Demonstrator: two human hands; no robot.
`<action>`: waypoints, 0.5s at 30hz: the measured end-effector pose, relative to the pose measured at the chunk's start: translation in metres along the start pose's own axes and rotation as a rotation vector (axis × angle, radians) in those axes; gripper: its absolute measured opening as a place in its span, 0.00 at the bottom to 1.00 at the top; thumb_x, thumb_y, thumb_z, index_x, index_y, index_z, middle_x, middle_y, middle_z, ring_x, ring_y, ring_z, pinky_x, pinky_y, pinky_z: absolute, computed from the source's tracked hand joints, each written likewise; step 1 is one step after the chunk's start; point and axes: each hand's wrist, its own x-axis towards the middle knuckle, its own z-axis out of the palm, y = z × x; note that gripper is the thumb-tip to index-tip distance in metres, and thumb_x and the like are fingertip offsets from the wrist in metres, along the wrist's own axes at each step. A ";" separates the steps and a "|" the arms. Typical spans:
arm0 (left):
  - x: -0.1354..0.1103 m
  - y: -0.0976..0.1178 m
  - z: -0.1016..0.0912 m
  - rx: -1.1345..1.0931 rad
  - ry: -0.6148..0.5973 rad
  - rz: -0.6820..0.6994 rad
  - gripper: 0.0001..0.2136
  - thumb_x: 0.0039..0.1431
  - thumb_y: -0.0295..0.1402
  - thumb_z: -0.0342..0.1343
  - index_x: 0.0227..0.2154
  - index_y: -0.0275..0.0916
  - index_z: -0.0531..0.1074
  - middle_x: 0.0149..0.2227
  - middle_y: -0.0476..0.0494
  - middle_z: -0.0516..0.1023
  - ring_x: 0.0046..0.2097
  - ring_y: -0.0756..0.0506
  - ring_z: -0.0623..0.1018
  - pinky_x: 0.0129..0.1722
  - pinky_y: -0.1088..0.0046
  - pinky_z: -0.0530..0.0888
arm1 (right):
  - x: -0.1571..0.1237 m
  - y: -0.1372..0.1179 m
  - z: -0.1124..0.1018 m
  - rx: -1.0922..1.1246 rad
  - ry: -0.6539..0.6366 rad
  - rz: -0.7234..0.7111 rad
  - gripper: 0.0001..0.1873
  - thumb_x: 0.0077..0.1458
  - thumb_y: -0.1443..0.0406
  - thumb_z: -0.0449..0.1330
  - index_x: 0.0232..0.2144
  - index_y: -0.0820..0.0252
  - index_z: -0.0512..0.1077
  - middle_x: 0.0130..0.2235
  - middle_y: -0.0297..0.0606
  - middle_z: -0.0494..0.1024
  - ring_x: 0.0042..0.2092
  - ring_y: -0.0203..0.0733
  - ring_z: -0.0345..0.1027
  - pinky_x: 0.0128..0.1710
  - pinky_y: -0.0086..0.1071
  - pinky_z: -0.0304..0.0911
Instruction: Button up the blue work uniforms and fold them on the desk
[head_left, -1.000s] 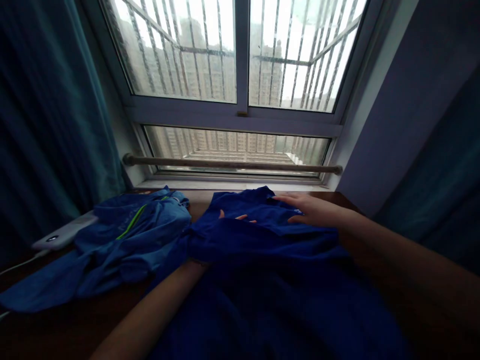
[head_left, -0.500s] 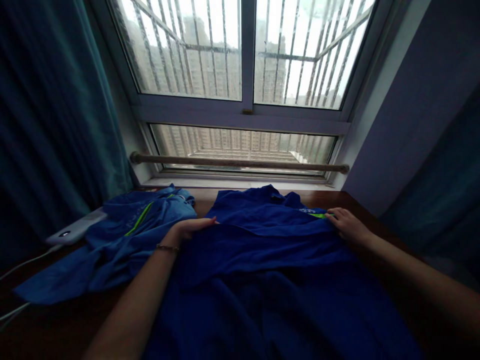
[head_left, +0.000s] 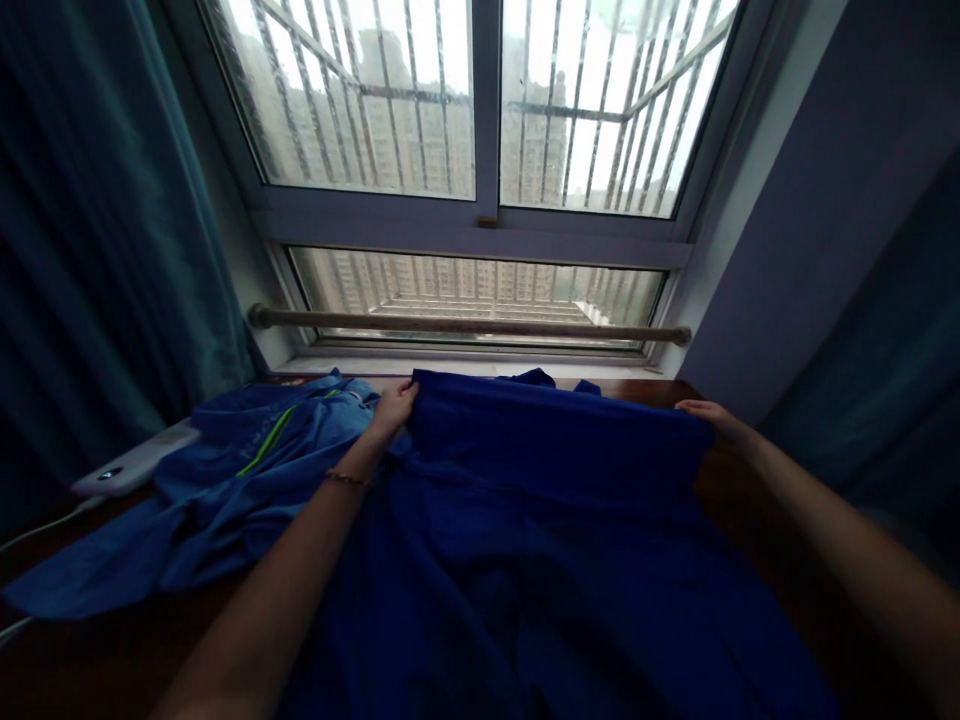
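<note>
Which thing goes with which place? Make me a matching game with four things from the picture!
Things:
1. dark blue cloth
2. bracelet
3. bar
4. green stripe

Places:
A. in front of the lower window pane
B. held by the left hand and the right hand
C. on the lighter blue garment
D. around the left wrist

Right pairs: 1-B, 2-D, 3-A, 4-C
</note>
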 end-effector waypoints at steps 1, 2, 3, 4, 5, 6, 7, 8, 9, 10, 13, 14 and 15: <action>0.004 0.006 0.003 0.116 0.070 0.067 0.15 0.55 0.39 0.45 0.35 0.36 0.71 0.34 0.40 0.76 0.38 0.43 0.74 0.35 0.70 0.68 | 0.005 -0.002 0.002 -0.115 0.051 -0.001 0.21 0.45 0.52 0.54 0.34 0.62 0.70 0.35 0.43 0.75 0.36 0.44 0.69 0.35 0.34 0.64; 0.008 0.011 0.006 0.243 0.120 0.121 0.16 0.56 0.40 0.42 0.36 0.36 0.71 0.36 0.38 0.75 0.40 0.41 0.73 0.37 0.69 0.68 | 0.010 -0.005 0.005 -0.236 0.103 0.001 0.21 0.47 0.52 0.53 0.34 0.63 0.70 0.36 0.43 0.75 0.37 0.44 0.68 0.37 0.34 0.63; 0.011 0.015 0.009 0.371 0.157 0.145 0.17 0.57 0.41 0.40 0.37 0.37 0.70 0.37 0.37 0.75 0.42 0.40 0.73 0.38 0.67 0.67 | 0.014 -0.006 0.008 -0.339 0.149 0.015 0.21 0.48 0.53 0.52 0.35 0.64 0.70 0.37 0.45 0.74 0.39 0.46 0.67 0.39 0.35 0.62; 0.014 0.018 0.012 0.476 0.173 0.136 0.19 0.58 0.42 0.38 0.39 0.36 0.69 0.38 0.35 0.74 0.42 0.38 0.72 0.39 0.64 0.67 | 0.016 -0.008 0.012 -0.428 0.198 0.030 0.21 0.48 0.54 0.52 0.37 0.65 0.69 0.39 0.47 0.73 0.41 0.48 0.66 0.41 0.37 0.61; 0.014 0.019 0.016 0.565 0.165 0.114 0.20 0.58 0.43 0.37 0.41 0.35 0.68 0.39 0.32 0.73 0.43 0.37 0.72 0.39 0.62 0.66 | 0.016 -0.010 0.018 -0.509 0.254 0.035 0.22 0.48 0.54 0.53 0.39 0.67 0.68 0.41 0.50 0.72 0.43 0.50 0.65 0.43 0.40 0.59; 0.014 0.018 0.019 0.644 0.144 0.095 0.22 0.58 0.44 0.37 0.44 0.33 0.66 0.39 0.30 0.73 0.43 0.35 0.71 0.40 0.61 0.66 | 0.014 -0.012 0.026 -0.589 0.309 0.020 0.24 0.49 0.55 0.53 0.42 0.67 0.66 0.43 0.53 0.70 0.45 0.53 0.63 0.44 0.44 0.57; 0.012 0.017 0.023 0.714 0.121 0.091 0.23 0.57 0.44 0.39 0.46 0.31 0.64 0.41 0.28 0.71 0.44 0.34 0.71 0.41 0.59 0.65 | 0.009 -0.014 0.037 -0.674 0.365 -0.024 0.25 0.49 0.55 0.52 0.45 0.68 0.64 0.45 0.55 0.68 0.47 0.56 0.60 0.45 0.47 0.55; 0.009 0.013 0.027 0.770 0.101 0.110 0.25 0.56 0.45 0.40 0.48 0.29 0.62 0.43 0.26 0.70 0.46 0.33 0.69 0.42 0.58 0.64 | 0.001 -0.016 0.050 -0.777 0.419 -0.098 0.26 0.51 0.56 0.51 0.47 0.67 0.62 0.47 0.56 0.66 0.48 0.57 0.58 0.46 0.51 0.53; 0.005 0.009 0.032 0.810 0.077 0.153 0.27 0.55 0.46 0.41 0.50 0.29 0.60 0.46 0.25 0.67 0.48 0.33 0.67 0.44 0.57 0.63 | -0.009 -0.018 0.065 -0.873 0.455 -0.196 0.25 0.53 0.56 0.48 0.49 0.66 0.60 0.49 0.56 0.64 0.50 0.58 0.56 0.47 0.53 0.51; -0.001 0.004 0.036 0.832 0.041 0.216 0.28 0.55 0.47 0.42 0.52 0.30 0.58 0.50 0.25 0.63 0.51 0.32 0.64 0.47 0.56 0.61 | -0.021 -0.019 0.082 -0.935 0.460 -0.312 0.25 0.54 0.56 0.46 0.51 0.63 0.59 0.51 0.54 0.62 0.52 0.58 0.53 0.49 0.55 0.48; -0.026 -0.015 0.049 0.832 -0.221 0.357 0.30 0.53 0.53 0.39 0.56 0.44 0.52 0.59 0.36 0.51 0.57 0.30 0.54 0.50 0.47 0.53 | -0.056 -0.012 0.130 -1.032 0.334 -0.487 0.28 0.54 0.51 0.45 0.56 0.51 0.53 0.58 0.42 0.54 0.58 0.63 0.40 0.50 0.64 0.39; -0.035 -0.021 0.054 0.824 -0.328 0.369 0.31 0.52 0.54 0.38 0.57 0.47 0.51 0.61 0.39 0.48 0.58 0.29 0.51 0.51 0.45 0.51 | -0.063 -0.006 0.142 -1.044 0.261 -0.463 0.30 0.52 0.48 0.44 0.57 0.47 0.51 0.60 0.38 0.51 0.58 0.66 0.37 0.48 0.66 0.39; -0.043 -0.028 0.057 0.818 -0.414 0.366 0.31 0.51 0.56 0.37 0.57 0.50 0.50 0.61 0.41 0.47 0.59 0.27 0.48 0.50 0.42 0.49 | -0.067 0.000 0.150 -1.042 0.183 -0.420 0.31 0.51 0.46 0.43 0.57 0.44 0.50 0.60 0.36 0.49 0.58 0.68 0.36 0.46 0.68 0.40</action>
